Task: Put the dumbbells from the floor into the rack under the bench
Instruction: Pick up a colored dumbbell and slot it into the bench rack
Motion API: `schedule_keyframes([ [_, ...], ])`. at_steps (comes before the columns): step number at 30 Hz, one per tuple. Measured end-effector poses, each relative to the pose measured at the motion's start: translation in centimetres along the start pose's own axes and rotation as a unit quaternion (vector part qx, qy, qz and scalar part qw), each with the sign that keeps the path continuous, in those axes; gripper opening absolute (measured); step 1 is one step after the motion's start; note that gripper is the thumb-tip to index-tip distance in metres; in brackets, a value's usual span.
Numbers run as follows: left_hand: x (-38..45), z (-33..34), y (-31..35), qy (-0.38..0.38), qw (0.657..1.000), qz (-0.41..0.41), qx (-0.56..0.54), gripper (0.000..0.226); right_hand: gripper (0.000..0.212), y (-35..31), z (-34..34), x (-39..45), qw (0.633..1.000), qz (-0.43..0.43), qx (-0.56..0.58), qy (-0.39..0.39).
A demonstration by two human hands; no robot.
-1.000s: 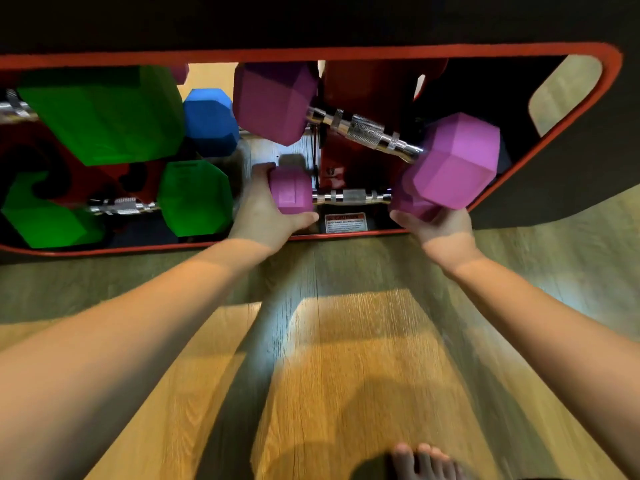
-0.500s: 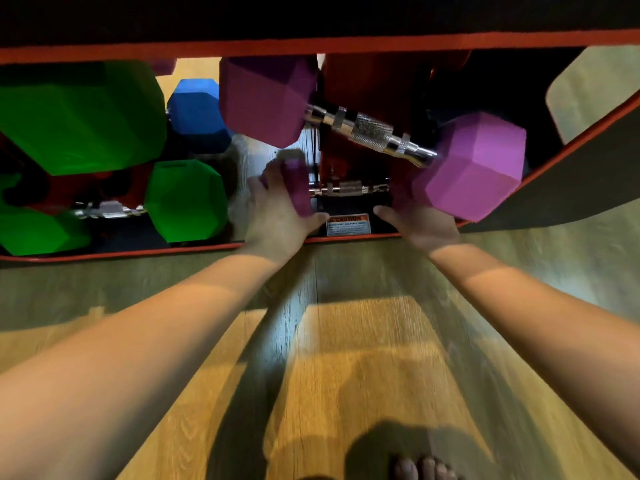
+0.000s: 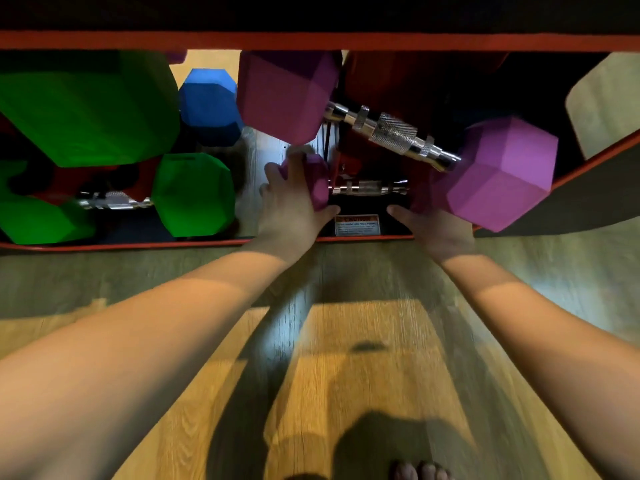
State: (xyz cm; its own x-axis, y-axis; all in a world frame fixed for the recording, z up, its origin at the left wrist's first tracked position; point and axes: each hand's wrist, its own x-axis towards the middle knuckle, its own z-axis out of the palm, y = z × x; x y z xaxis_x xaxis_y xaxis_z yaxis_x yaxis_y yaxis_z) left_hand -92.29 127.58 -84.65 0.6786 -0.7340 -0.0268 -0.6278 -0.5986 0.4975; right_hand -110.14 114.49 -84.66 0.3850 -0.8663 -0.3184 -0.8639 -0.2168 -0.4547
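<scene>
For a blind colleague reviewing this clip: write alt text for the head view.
Both hands, left hand and right hand, grip the ends of a small purple dumbbell low in the rack under the bench. A larger purple dumbbell sits tilted above it; green dumbbells fill the left side.

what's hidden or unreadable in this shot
Head view, each item:
- Small purple dumbbell: right head hidden behind the big purple dumbbell; left head mostly covered by the left hand.
- Right hand: fingertips hidden behind that big head.
- Caution label: print too small.
- Green dumbbells: cut off at the left edge.
</scene>
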Motion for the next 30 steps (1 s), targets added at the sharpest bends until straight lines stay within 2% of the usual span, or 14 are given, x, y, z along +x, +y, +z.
schedule_keyframes([
  [6, 0.5, 0.1, -0.4, 0.008, 1.0, 0.003, -0.027, 0.092, 0.057, 0.1, 0.4, 0.0, 1.0, 0.012, -0.012, 0.001],
  [14, 0.5, -0.1, -0.8, 0.013, 0.999, -0.029, -0.006, 0.097, 0.035, 0.5, 1.0, 0.7, 0.998, -0.018, -0.053, -0.032],
  [19, 0.2, 0.0, -0.7, 0.012, 0.999, -0.022, 0.023, 0.096, 0.058, 1.0, 0.9, 1.2, 0.996, -0.02, -0.085, -0.032],
  [23, 0.5, 0.1, -0.9, 0.01, 1.0, -0.009, 0.007, 0.096, 0.057, 0.4, 0.7, 0.9, 0.987, -0.084, -0.14, 0.008],
  [30, 0.6, 0.2, -1.2, 0.009, 1.0, 0.017, 0.022, 0.098, 0.059, 0.9, 0.8, 0.9, 0.996, -0.048, -0.081, -0.001],
])
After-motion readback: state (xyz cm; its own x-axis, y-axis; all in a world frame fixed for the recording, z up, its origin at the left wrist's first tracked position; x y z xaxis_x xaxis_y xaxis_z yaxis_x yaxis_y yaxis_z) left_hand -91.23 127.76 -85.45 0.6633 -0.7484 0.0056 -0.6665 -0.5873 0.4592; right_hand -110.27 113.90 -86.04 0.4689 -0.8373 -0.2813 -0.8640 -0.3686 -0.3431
